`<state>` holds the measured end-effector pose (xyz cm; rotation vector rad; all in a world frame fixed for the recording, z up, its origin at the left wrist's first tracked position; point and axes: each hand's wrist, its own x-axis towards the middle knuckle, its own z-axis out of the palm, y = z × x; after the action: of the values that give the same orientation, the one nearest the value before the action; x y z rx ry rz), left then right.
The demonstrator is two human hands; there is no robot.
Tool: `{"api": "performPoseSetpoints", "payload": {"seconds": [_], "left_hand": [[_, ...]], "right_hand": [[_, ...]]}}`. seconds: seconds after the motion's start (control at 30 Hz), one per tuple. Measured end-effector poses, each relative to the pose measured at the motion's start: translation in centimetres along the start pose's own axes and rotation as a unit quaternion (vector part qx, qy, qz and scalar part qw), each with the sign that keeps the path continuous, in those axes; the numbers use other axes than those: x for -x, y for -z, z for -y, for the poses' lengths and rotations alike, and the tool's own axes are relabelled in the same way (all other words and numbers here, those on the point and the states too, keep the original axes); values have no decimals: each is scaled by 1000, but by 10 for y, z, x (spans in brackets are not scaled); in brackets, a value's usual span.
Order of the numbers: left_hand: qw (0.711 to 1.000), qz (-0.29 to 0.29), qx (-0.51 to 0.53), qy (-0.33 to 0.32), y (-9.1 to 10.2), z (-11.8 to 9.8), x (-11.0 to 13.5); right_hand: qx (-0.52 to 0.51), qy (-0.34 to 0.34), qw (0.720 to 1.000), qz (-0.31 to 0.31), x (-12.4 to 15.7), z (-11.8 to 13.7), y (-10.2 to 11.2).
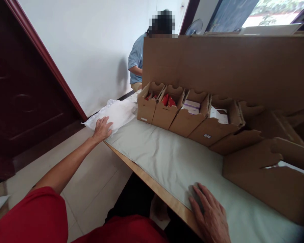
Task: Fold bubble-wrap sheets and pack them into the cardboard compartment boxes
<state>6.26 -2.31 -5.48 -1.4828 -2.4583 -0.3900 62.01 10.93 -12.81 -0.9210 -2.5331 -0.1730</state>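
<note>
My left hand (102, 129) rests with its fingers spread on the near edge of a whitish, see-through plastic bag or sheet (119, 113) at the table's left end. Whether the fingers press on it or pinch it is hard to see, but they look loose and outstretched. At the front edge of the cloth-covered table (164, 145), my right hand (210, 212) lies palm down on the pale cloth, fingers extended, holding nothing. The nearest thing to it is a large cardboard bin (258, 179) on the right.
A row of cardboard bins stands along the table's back: red packets (168, 100) in one, white-and-purple boxes (192, 106) and white items (218, 114) in others. Behind them rises a tall cardboard panel (218, 64). A person in a blue shirt (137, 54) sits beyond it.
</note>
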Motion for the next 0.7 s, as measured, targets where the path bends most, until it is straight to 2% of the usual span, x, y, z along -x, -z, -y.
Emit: {"api": "performPoseSetpoints", "payload": {"seconds": [0.3,0.43,0.57,0.7], "left_hand": [[994,43,95,-6,-6,33,-9],[991,45,127,-2,-4,38,-13],[987,24,157,19,-1,34,-17],[980,-41,184,65,11,30,-33]], "right_hand": [[-24,-31,999,28,3,-1,-2],[-38,-43,997,46,3,-2,-1],[-45,-42,998,30,3,-2,-2],[-38,-32,999,19,4,-1,-3]]}}
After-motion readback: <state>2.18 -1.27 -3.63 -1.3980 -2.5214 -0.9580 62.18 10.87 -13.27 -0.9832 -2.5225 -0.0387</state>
